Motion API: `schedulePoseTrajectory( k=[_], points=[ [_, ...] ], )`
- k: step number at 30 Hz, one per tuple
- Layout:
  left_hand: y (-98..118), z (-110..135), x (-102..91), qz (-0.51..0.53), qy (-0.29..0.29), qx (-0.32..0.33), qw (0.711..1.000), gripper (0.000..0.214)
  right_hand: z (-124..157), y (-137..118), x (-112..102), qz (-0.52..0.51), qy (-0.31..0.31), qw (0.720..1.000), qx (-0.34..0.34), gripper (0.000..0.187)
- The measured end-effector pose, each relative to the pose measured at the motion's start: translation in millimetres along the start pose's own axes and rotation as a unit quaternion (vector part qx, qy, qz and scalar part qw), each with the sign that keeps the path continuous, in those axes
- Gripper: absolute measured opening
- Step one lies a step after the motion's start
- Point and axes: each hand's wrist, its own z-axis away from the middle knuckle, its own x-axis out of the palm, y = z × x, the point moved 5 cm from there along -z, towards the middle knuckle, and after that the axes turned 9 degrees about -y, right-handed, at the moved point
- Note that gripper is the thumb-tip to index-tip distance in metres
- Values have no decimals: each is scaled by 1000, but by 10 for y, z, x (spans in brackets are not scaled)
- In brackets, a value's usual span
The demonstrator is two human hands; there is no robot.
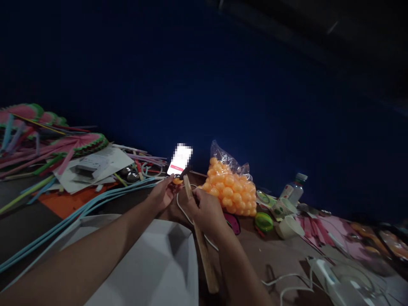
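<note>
My left hand pinches a small orange ball between its fingertips, just below a lit phone screen. My right hand is closed around a flat wooden stick that points up toward the ball and runs down past my wrist. A clear bag full of orange balls stands right behind my right hand. A white cable loops on the table between the two hands.
A white sheet lies under my forearms. Long blue tubes, coloured sticks and pink paper fans fill the left. At the right are a green lid, paper cups, a bottle and a white glue gun.
</note>
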Motion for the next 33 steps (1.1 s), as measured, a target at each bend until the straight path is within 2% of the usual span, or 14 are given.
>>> schedulePoseTrajectory(
  k=[6, 11, 17, 21, 27, 33],
  points=[
    [-3, 8, 24, -16, -7, -6, 1000, 14, 4, -17, -38, -29, 21, 999, -20, 26],
    [2, 14, 19, -51, 6, -2, 999, 11, -2, -14, -14, -10, -5, 1000, -7, 27],
    [6, -5, 25, -52, -41, 30, 997, 8, 14, -20, -62, -26, 17, 999, -26, 24],
    [8, -7, 7, -58, -29, 33, 997, 9, -4, -9, -39, -12, -7, 1000, -14, 27],
    [8, -32, 6, -67, -52, 50, 995, 10, 6, 34, -61, -35, 20, 999, -29, 26],
    [-6, -63, -33, -36, -50, 37, 997, 6, -38, 88, -13, -13, 5, 1000, -28, 25]
  ],
)
